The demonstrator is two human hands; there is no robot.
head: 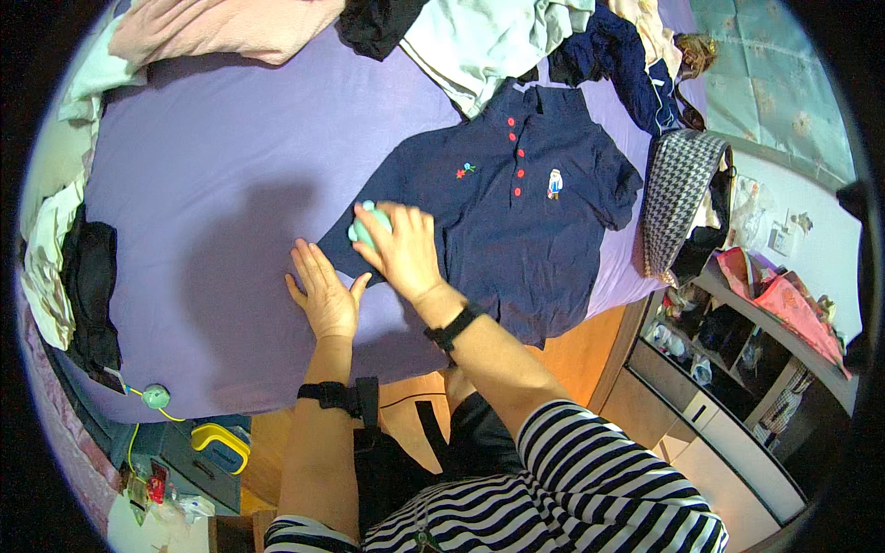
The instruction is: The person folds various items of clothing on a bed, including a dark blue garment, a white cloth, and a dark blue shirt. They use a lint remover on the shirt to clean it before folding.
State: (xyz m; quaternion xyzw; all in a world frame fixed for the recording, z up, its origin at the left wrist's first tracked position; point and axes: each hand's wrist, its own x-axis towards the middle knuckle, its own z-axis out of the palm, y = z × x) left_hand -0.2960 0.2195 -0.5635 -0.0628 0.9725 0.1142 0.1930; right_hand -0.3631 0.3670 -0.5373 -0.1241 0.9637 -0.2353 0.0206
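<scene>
A navy blue short-sleeved polo shirt [484,207] lies spread out on a lavender bed sheet [242,117]. Red buttons run down its placket, and small embroidered motifs sit on both sides of the chest. My right hand [408,249] grips a mint-green rounded hand-held device [374,228], which rests on the sleeve at the left. The device's underside is hidden against the cloth. Flat at the sleeve's hem is my left hand [326,290], its thumb spread over the fabric and its fingers partly on the sheet.
Behind the shirt lie a pale mint garment [484,48], a pink cloth [228,31] and dark clothes [608,48]. A houndstooth bag [681,200] stands at the right bed edge. Black clothing [93,297] and a small green ball-shaped object [156,396] are at the left.
</scene>
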